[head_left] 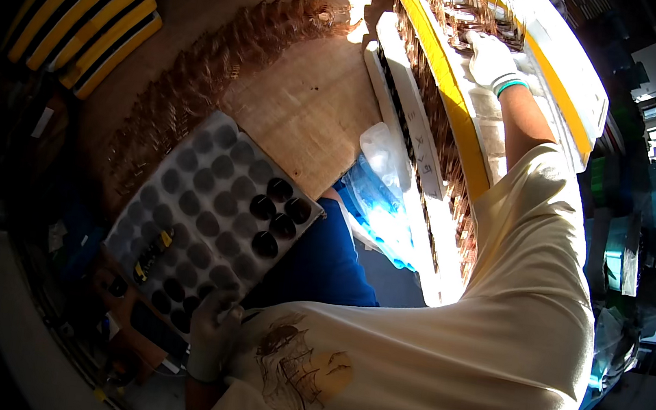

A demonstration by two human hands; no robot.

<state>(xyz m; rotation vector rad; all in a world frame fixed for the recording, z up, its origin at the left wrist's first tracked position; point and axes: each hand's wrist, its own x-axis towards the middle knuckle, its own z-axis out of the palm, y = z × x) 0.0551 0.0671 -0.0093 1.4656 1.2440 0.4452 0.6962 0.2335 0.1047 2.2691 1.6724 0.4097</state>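
My right hand (490, 61), in a white glove with a green cuff, reaches far forward into a long white tray with yellow edges (443, 67). Its fingers are drawn together against a bunch of thin copper-coloured pieces (471, 9); glare hides what they grip. My left hand (214, 334), also gloved, is in shadow close to my body, its fingers curled. It is beside the near corner of a grey tray with rows of round pockets (214, 162). Several pockets hold dark round pieces (284, 226). A small black-and-yellow tool (153, 254) lies on this tray.
A long band of copper-coloured pieces (196, 78) spreads over the wooden table (306, 112). Yellow-edged trays are stacked (93, 16) at the far left. A blue and clear plastic bag (379, 187) hangs beside long white bars (420, 155). A dark phone-like slab (158, 325) lies at lower left.
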